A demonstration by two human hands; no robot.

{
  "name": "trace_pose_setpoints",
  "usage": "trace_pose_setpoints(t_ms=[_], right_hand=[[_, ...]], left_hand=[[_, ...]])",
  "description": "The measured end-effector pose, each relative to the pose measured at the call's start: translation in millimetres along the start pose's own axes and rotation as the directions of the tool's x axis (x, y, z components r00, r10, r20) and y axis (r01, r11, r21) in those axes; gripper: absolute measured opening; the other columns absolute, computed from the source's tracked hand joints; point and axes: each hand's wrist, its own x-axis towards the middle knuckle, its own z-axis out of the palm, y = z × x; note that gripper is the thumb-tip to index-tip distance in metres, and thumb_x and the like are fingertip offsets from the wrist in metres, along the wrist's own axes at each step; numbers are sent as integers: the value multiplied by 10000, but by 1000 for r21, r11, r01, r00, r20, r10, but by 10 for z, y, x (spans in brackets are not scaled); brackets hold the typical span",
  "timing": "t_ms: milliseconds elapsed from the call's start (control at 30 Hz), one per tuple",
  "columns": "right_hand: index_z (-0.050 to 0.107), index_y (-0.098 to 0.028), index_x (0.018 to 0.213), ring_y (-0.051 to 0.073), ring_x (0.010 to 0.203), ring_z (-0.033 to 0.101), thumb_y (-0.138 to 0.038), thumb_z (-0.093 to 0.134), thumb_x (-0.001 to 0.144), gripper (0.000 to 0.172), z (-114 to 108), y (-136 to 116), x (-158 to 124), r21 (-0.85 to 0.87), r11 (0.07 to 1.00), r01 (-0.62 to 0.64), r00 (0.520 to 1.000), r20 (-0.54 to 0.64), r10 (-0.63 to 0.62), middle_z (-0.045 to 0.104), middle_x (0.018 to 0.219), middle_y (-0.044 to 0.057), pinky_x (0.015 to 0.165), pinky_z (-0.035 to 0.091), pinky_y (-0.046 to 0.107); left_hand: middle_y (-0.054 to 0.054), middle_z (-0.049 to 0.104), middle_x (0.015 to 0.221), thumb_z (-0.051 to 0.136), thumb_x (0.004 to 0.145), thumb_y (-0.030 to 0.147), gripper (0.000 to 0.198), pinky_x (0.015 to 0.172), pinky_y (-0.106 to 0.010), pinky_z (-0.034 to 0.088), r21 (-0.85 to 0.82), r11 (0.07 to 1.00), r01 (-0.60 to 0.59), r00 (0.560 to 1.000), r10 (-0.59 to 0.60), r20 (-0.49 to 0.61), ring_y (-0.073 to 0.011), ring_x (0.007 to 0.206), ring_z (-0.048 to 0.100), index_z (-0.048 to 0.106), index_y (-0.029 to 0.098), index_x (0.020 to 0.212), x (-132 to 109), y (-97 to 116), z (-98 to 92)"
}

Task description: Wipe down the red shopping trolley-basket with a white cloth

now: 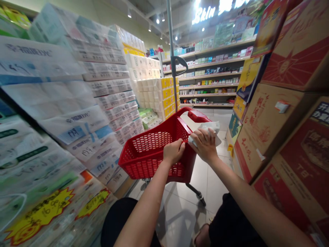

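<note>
two forearms [153, 199] stretch forward, my left hand [174, 151] gripping the red cart [154, 164], my right hand [205, 140] clasping white tissue [213, 127]; paper packs [108, 79] and cartons [272, 120] flank me.

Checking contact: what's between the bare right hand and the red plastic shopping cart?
A crumpled white cloth or tissue, under the right hand, in the head view.

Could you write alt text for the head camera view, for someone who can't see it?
A person's left grip holds the edge of a red shopping cart, while their right grip holds a crumpled white sheet at its handle end. Stacked white packages line the left, cardboard boxes the right, and stocked shelves the back of a shop.
</note>
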Motion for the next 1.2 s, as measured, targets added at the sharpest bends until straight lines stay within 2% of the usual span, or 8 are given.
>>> trace_pose_setpoints(t_ms=[100,267,367,633,700,800,1000,1200], right_hand=[[513,-297,1263,228,1294,410,-312,451,949,321,-127,234,13,3,997,71,996,51,-71,576,1297,22,1150,168,485],[518,-247,1237,236,1297,411,-294,381,971,302,-302,635,15,2,980,-199,972,-123,198,582,1287,48,1131,181,505],[529,-240,1222,237,1275,435,-271,358,969,307,-231,548,36,63,971,-229,958,-161,236,578,1291,63,1103,244,493],[535,-305,1268,204,1277,463,-197,421,950,354,61,-300,32,65,997,39,999,20,-40,572,1336,-10,1140,240,459],[512,-306,1304,195,1294,449,-193,423,952,381,26,-267,30,69,990,124,991,47,-128,527,1389,-15,1133,262,439],[484,-314,1341,193,1312,430,-198,436,950,411,-125,19,41,48,977,208,974,78,-212,487,1428,-10,1128,271,432],[507,-318,1333,249,1310,402,-297,448,955,383,-382,561,58,-31,1000,-6,1000,10,6,504,1401,18,1103,290,482],[520,-321,1340,279,1239,417,-321,473,933,410,-369,393,18,-2,995,-95,995,-41,95,508,1331,59,1053,374,439]], left_hand=[[-3,689,863,213,993,476,404,640,-260,349,25,1000,-12,1000,12,-1,-184,780,632,562,275,969,-10,-61,-8],[-8,690,851,215,991,489,415,632,-254,343,14,1000,3,1000,-3,-15,-188,776,631,566,271,954,-23,-78,4],[-13,691,856,222,990,489,413,630,-254,346,6,1000,11,1000,-11,-27,-192,783,633,570,270,957,-16,-40,22],[-34,699,932,221,1004,417,380,666,-267,376,-16,1000,3,1000,-3,-31,-194,820,649,563,259,1053,1,-24,41],[-35,699,944,226,1005,402,370,678,-269,382,-2,1000,4,1000,-4,-28,-194,829,651,561,257,1065,-15,-50,28],[-22,694,904,212,1004,413,384,677,-267,382,27,1000,-1,1000,1,-21,-192,817,648,565,264,1028,-40,-81,4],[-22,684,852,355,912,636,432,638,-267,376,24,1000,-1,999,2,-43,-215,798,647,555,260,982,-43,-80,-13],[-25,688,874,449,843,696,460,662,-265,394,50,997,64,998,-63,-9,-223,836,653,554,270,980,-33,-46,-28]])
